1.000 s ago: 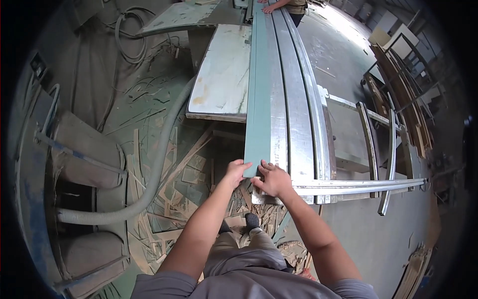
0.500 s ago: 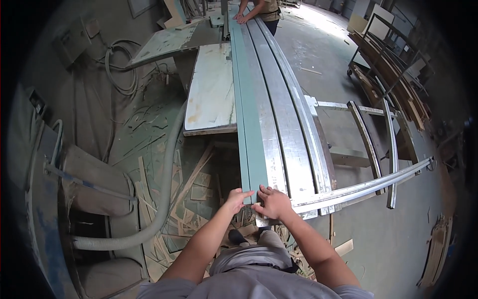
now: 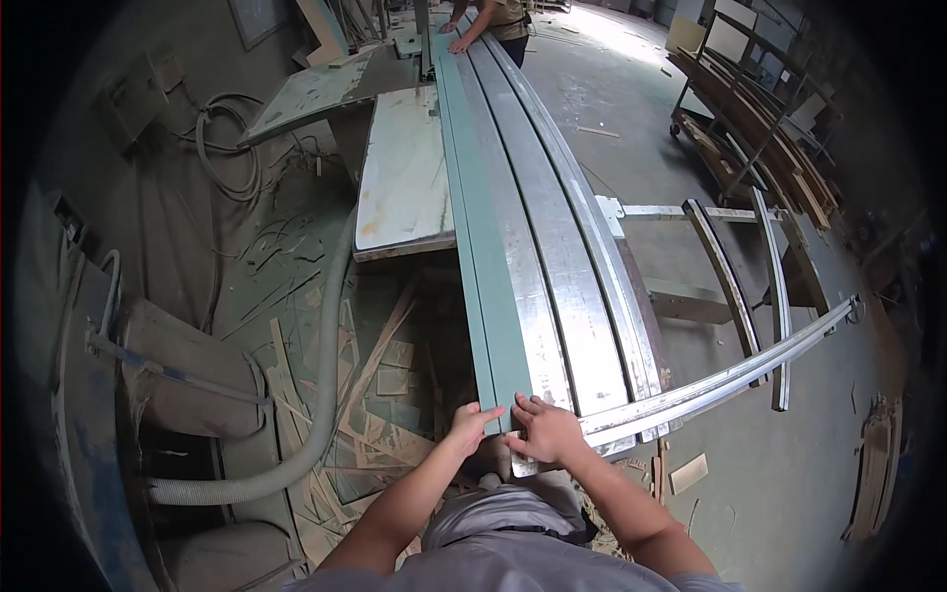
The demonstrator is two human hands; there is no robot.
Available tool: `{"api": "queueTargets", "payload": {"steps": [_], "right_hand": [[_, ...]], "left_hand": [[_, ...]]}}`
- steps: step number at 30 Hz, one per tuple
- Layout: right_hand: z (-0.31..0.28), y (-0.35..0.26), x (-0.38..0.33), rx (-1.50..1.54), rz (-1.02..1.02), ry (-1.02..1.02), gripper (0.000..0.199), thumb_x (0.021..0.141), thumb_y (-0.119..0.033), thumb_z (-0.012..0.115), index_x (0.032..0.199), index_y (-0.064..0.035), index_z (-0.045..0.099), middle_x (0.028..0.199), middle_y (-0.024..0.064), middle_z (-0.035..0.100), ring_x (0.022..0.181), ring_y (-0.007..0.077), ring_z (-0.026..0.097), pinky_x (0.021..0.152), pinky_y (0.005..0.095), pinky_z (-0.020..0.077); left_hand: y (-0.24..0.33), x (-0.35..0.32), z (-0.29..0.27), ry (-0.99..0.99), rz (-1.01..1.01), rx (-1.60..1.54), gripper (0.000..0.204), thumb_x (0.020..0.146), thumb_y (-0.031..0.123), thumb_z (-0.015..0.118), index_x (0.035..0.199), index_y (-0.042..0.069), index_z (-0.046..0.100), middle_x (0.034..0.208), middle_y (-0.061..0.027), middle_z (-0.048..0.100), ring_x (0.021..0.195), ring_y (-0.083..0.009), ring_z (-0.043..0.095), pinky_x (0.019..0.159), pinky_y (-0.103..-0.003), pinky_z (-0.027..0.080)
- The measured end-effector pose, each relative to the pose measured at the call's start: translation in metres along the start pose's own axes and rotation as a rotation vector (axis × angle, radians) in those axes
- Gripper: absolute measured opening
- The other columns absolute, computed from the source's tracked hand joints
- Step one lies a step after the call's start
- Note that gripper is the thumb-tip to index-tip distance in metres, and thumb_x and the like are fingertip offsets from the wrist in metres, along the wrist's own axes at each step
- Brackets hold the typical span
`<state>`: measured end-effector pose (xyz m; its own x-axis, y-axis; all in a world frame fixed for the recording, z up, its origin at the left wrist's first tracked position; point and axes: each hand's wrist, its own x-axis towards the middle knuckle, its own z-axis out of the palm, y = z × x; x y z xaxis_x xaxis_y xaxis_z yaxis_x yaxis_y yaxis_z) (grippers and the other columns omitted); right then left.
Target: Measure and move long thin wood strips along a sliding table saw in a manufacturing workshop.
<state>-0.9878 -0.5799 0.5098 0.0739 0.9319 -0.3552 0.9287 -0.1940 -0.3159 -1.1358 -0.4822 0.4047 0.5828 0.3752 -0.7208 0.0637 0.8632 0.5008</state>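
Note:
A long, narrow green board (image 3: 500,326) runs away from me along a sliding table saw (image 3: 562,335), with a thin dark line down its length. At the near left corner, my left hand (image 3: 472,428) grips its edge, thumb on top and fingers underneath, partly hidden. My right hand (image 3: 548,430) is closed over the near right end, fingertips on the upper face and thumb at the end edge. Both hands are close together. At the far end, another person's hands (image 3: 460,39) rest on or beside the board.
A pale side table (image 3: 406,178) adjoins the board's left. A metal crosscut fence (image 3: 730,370) juts out right. Wood offcuts (image 3: 395,380) litter the floor at left beside a grey hose (image 3: 321,414). A rack of boards (image 3: 755,118) stands far right.
The board's near end and both my hands sit slightly lower in the view, closer to my body. The far person's hands have moved apart. My grip looks the same.

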Motion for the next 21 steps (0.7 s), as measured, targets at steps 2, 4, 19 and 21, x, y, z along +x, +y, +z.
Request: {"api": "queueTargets", "payload": {"steps": [2,4,19,21], "right_hand": [[0.006,0.001,-0.007,0.011,-0.004,0.007,0.073,0.084,-0.062,0.047,0.128,-0.0048,0.056,0.140,0.0153,0.047,0.122,0.0335,0.051,0.099,0.0382,0.0443],[0.013,0.002,-0.017,0.017,0.008,-0.016,0.073,0.084,-0.062,0.046,0.128,-0.0044,0.055,0.140,0.0157,0.047,0.122,0.0348,0.051,0.099,0.0385,0.0443],[0.084,0.039,-0.027,0.173,0.078,-0.064,0.072,0.082,-0.057,0.051,0.123,0.0022,0.057,0.142,0.0136,0.046,0.126,0.0293,0.047,0.107,0.0414,0.0316],[0.069,0.031,-0.031,0.147,0.058,-0.084,0.071,0.081,-0.056,0.052,0.123,0.0018,0.057,0.141,0.0143,0.046,0.126,0.0299,0.048,0.105,0.0399,0.0342]], "left_hand": [[-0.003,-0.008,0.005,0.010,-0.018,0.016,0.025,0.084,0.011,0.070,0.105,0.001,0.062,0.101,-0.0088,0.067,0.090,-0.0188,0.066,0.077,-0.032,0.054],[-0.014,-0.008,0.003,0.022,-0.046,0.032,0.024,0.084,0.009,0.070,0.105,0.000,0.062,0.102,-0.0089,0.067,0.089,-0.0193,0.066,0.078,-0.033,0.053],[-0.061,0.024,-0.007,-0.055,-0.133,0.066,0.033,0.091,0.005,0.059,0.123,0.002,0.050,0.120,-0.0088,0.060,0.110,-0.0221,0.058,0.093,-0.037,0.049],[-0.056,0.012,-0.007,0.014,-0.131,0.085,0.030,0.091,0.008,0.060,0.119,0.005,0.052,0.118,-0.0079,0.060,0.109,-0.0206,0.057,0.089,-0.039,0.051]]}}
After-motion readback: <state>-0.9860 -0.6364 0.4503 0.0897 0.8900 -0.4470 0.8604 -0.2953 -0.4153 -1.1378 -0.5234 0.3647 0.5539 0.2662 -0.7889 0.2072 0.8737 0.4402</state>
